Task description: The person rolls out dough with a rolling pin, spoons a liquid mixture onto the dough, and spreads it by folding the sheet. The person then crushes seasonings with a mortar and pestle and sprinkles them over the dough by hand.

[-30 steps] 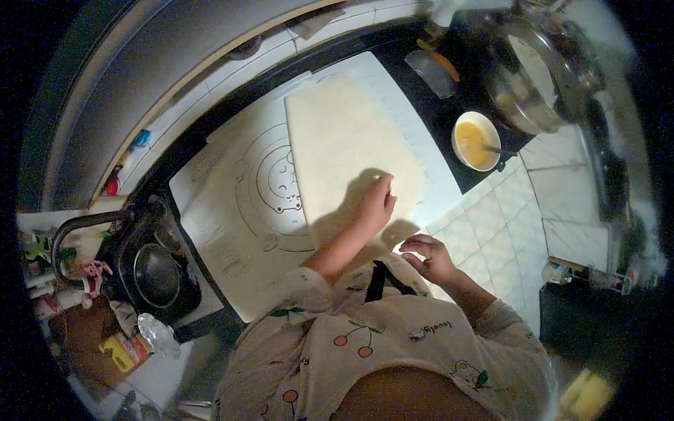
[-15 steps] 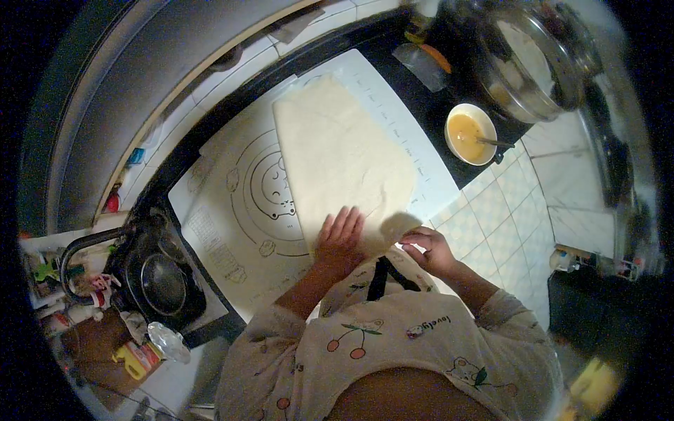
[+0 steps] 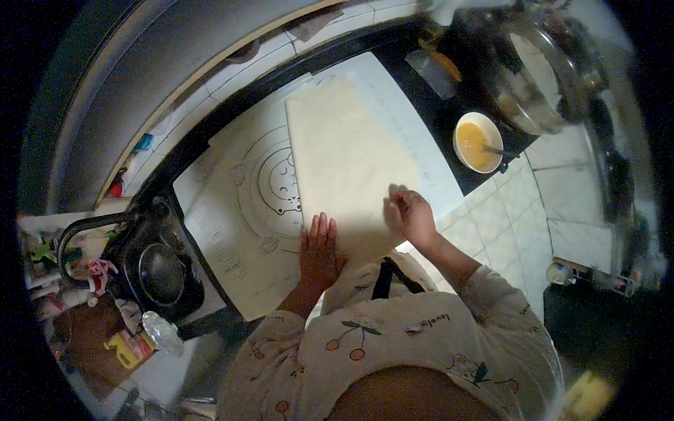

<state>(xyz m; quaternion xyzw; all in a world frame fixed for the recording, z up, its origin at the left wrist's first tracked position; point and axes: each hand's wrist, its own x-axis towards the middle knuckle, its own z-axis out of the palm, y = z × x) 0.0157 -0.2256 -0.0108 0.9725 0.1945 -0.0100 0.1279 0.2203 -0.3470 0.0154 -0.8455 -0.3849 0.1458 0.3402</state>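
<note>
A large, pale sheet of dough (image 3: 351, 151) lies on a white baking mat (image 3: 217, 182) printed with a cartoon face in circles. Its left edge is straight and looks folded. My left hand (image 3: 320, 249) rests flat at the dough's near left corner, fingers stretched out and pointing away from me. Above the near right part of the dough is my right hand (image 3: 414, 219), its fingers curled together and the tips close to the surface. Whatever those fingertips may hold is hidden.
On the dark counter to the right stands a white bowl (image 3: 477, 144) of yellow liquid with a utensil in it. Behind it are a clear scraper (image 3: 432, 74) and a big metal pot (image 3: 540, 84). A black sink (image 3: 161, 274) with a curved faucet lies at the left.
My right hand has moved from the dough's near edge up over its surface, with the fingers curling in. My left hand has shifted slightly left and nearer me. The view has tilted a little.
</note>
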